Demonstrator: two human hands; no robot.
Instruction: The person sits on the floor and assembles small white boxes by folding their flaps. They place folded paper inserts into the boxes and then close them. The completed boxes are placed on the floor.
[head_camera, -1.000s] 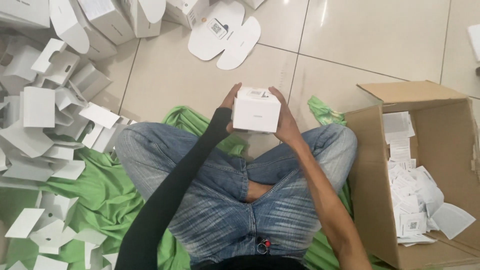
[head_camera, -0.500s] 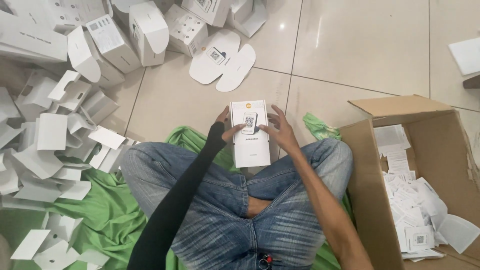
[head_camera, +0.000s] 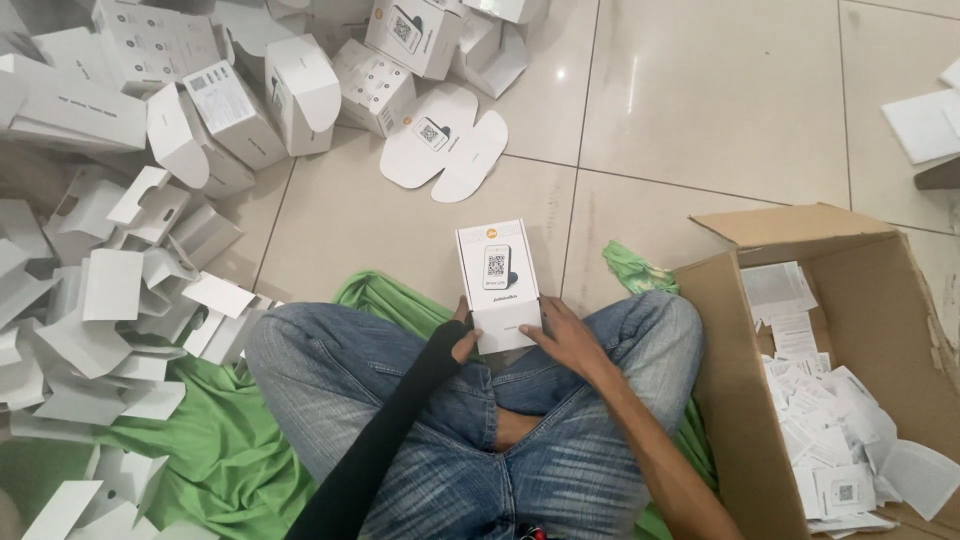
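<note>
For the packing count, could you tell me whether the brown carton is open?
Open: the brown carton has flaps up, white paper slips visible inside.

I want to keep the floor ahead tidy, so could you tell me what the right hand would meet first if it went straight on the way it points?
The right hand points up-left, and its fingers already touch the small white box; that box comes first. Beyond lies bare floor tile, though depth is unclear.
</note>
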